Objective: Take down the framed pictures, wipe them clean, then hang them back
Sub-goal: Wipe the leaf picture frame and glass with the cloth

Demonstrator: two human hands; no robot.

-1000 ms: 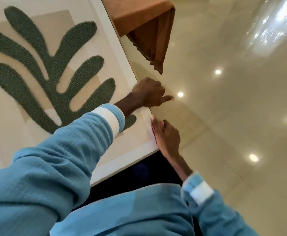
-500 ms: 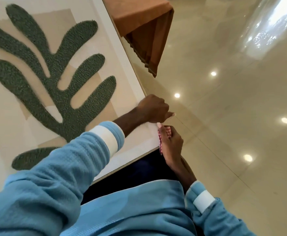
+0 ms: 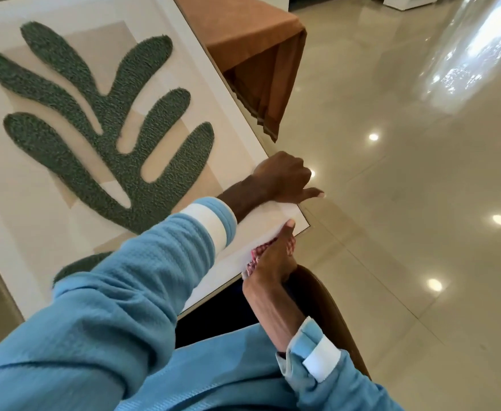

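Note:
A large framed picture [image 3: 50,221] with a white border and a green fuzzy leaf shape [image 3: 109,129] lies tilted across my lap. My left arm crosses over it, and my left hand [image 3: 282,179] grips the frame's right edge near the lower right corner, fingers curled over the edge and thumb sticking out. My right hand [image 3: 274,262] holds a red-and-white checked cloth [image 3: 256,256] against the frame's bottom edge just below that corner. Most of the cloth is hidden under the hand.
A table under a brown cloth [image 3: 252,40] stands close behind the picture's right side. A glossy beige tiled floor [image 3: 406,203] spreads to the right. The curved brown edge of a chair [image 3: 329,307] shows by my right forearm.
Both hands have come down the frame's right side to its lower right corner. My right hand has turned onto the bottom edge, and the checked cloth now shows under it.

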